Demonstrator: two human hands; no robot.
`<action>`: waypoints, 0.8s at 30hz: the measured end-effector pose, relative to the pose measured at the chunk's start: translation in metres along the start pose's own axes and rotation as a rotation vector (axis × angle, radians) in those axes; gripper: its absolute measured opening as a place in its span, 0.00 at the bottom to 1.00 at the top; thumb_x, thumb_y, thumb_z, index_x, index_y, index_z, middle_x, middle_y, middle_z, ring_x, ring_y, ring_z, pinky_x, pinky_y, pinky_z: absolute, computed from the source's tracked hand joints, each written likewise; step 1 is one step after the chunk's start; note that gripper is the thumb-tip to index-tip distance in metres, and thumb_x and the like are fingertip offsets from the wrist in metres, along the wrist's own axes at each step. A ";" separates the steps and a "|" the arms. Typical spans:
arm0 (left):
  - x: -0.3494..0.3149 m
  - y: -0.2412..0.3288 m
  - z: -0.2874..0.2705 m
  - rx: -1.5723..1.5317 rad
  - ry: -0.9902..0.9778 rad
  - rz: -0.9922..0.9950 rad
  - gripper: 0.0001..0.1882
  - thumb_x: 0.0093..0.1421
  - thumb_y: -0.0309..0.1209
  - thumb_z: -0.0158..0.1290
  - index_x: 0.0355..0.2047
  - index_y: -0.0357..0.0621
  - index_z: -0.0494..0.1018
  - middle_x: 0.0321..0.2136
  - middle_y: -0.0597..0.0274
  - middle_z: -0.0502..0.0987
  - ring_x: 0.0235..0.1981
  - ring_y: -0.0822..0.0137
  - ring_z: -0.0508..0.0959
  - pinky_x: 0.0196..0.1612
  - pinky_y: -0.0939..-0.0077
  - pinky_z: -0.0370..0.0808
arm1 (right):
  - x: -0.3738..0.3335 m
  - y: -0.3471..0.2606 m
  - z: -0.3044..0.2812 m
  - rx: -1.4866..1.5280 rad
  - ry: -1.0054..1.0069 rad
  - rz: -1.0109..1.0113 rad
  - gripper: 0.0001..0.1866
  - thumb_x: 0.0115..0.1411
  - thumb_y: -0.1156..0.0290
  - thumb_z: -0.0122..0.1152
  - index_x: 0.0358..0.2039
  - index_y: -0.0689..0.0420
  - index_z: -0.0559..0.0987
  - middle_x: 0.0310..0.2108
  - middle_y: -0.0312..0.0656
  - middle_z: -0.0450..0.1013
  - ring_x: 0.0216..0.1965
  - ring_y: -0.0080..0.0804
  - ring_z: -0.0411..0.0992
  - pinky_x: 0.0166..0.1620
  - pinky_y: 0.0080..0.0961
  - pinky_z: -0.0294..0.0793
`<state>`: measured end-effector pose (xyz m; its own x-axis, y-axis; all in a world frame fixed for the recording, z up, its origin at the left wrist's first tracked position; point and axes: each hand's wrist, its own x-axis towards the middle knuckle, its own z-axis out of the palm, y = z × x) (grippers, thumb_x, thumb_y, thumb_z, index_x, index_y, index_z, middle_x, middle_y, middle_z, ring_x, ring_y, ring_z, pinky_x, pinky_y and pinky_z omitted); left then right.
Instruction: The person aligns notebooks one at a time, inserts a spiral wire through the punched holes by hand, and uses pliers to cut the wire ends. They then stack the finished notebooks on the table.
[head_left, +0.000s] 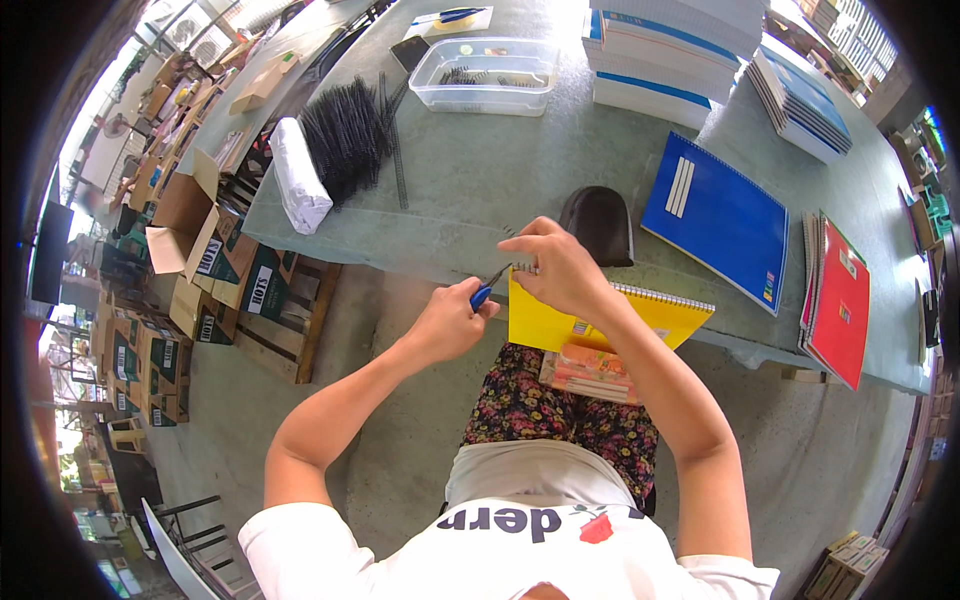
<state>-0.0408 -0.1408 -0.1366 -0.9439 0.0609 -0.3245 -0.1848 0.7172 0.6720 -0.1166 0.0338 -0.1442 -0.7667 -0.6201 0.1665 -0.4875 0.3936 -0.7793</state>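
A yellow spiral notebook [540, 318] lies at the table's near edge, its coil running along the top side. In my left hand [447, 322] is a pair of blue-handled pliers [482, 296]; the fingers are closed round the handles. The plier tips point at the left end of the coil. My right hand [565, 268] is bent over that same end, thumb and index finger on either side of the coil, partly hiding it. A bit of dark coil shows by the index finger. Just beyond the right hand sits a dark rounded pad [600, 222].
Left on the table are many black coils [345, 140], a white wrapped roll [298, 180] and a clear plastic tub [484, 98]. A blue notebook [715, 225], red notebooks [838, 305] and tall book stacks [660, 60] stand right. An orange-pink bundle [590, 375] rests on my lap.
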 end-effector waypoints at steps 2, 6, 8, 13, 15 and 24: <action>-0.004 -0.002 -0.001 0.001 -0.011 -0.045 0.10 0.57 0.33 0.52 0.33 0.37 0.71 0.27 0.56 0.76 0.26 0.64 0.74 0.31 0.72 0.69 | 0.000 0.001 -0.005 -0.018 0.062 0.148 0.09 0.45 0.73 0.61 0.29 0.62 0.80 0.39 0.47 0.69 0.39 0.45 0.71 0.42 0.35 0.72; -0.007 0.007 -0.001 -1.087 -0.498 -0.342 0.17 0.60 0.37 0.48 0.43 0.36 0.69 0.32 0.54 0.76 0.28 0.59 0.76 0.34 0.67 0.72 | 0.000 0.005 -0.001 -0.104 0.069 0.096 0.10 0.42 0.71 0.66 0.25 0.63 0.79 0.35 0.45 0.68 0.32 0.40 0.70 0.37 0.30 0.71; -0.009 0.025 -0.002 -1.417 -0.539 -0.442 0.18 0.63 0.41 0.43 0.41 0.37 0.69 0.27 0.58 0.74 0.25 0.63 0.75 0.31 0.68 0.73 | -0.002 0.002 0.001 -0.092 0.102 0.140 0.09 0.42 0.72 0.65 0.22 0.64 0.78 0.35 0.46 0.68 0.33 0.41 0.71 0.36 0.31 0.71; 0.000 -0.003 0.011 -0.563 -0.302 -0.189 0.14 0.63 0.42 0.44 0.35 0.42 0.64 0.19 0.64 0.68 0.20 0.70 0.70 0.27 0.73 0.70 | -0.004 0.006 0.010 -0.119 0.133 0.119 0.10 0.42 0.71 0.66 0.23 0.64 0.79 0.36 0.47 0.69 0.35 0.43 0.71 0.37 0.32 0.71; 0.000 -0.005 0.009 -0.549 -0.326 -0.166 0.16 0.63 0.44 0.44 0.37 0.43 0.63 0.20 0.66 0.67 0.22 0.72 0.71 0.28 0.76 0.70 | 0.000 0.010 0.006 -0.107 0.121 0.134 0.10 0.42 0.70 0.67 0.24 0.63 0.79 0.36 0.48 0.69 0.35 0.43 0.71 0.38 0.33 0.71; 0.001 -0.006 -0.047 -0.637 -0.108 0.000 0.18 0.59 0.37 0.52 0.46 0.40 0.68 0.32 0.65 0.72 0.32 0.74 0.72 0.39 0.79 0.69 | 0.138 -0.036 -0.112 -0.422 0.535 -0.372 0.15 0.46 0.63 0.67 0.30 0.61 0.79 0.37 0.58 0.71 0.39 0.48 0.72 0.45 0.38 0.71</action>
<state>-0.0537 -0.1774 -0.1100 -0.9170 0.1545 -0.3676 -0.3427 0.1663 0.9246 -0.2513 0.0098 -0.0252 -0.5666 -0.3926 0.7245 -0.7879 0.5155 -0.3369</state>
